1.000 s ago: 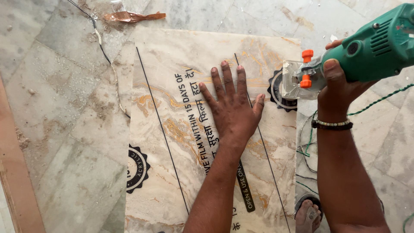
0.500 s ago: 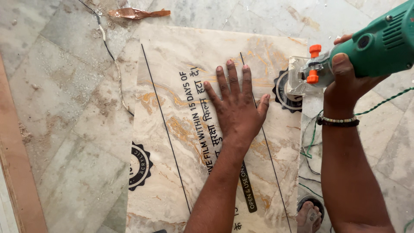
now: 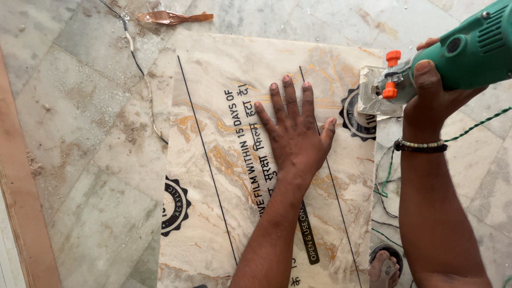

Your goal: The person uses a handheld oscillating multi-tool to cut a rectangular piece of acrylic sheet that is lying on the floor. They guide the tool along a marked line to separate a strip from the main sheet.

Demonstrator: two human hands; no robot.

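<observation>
Both hands are at work over a marble-patterned sheet (image 3: 224, 160) lying flat on the floor (image 3: 80, 133). Left hand (image 3: 296, 136) sits at the centre of the frame, palm down on the sheet with fingers spread wide, pressing on its film-covered face between two thin black lines drawn along its length; the thumb reaches toward the right-hand line. Right hand (image 3: 432, 96), at the upper right of the frame, is wrapped around the green body of a handheld power cutter (image 3: 469, 53), the forefinger lying over the top of the housing. A beaded bracelet (image 3: 421, 145) circles that wrist. At the cutter's front end are a clear guard (image 3: 373, 98) and two orange knobs (image 3: 392, 74), placed at the right edge of the sheet, just beside a round black printed seal; whether the blade touches the sheet cannot be told.

A green cord (image 3: 480, 124) trails off to the right behind the wrist, and thin wires lie loose on the floor by the sheet's right edge. At the bottom right a sandalled foot (image 3: 384, 266) shows between the two forearms. A crumpled brown scrap (image 3: 170, 17) lies on the floor in the upper left of the frame, near a thin dark wire (image 3: 140, 69), and a wooden strip (image 3: 24, 213) runs down the left edge.
</observation>
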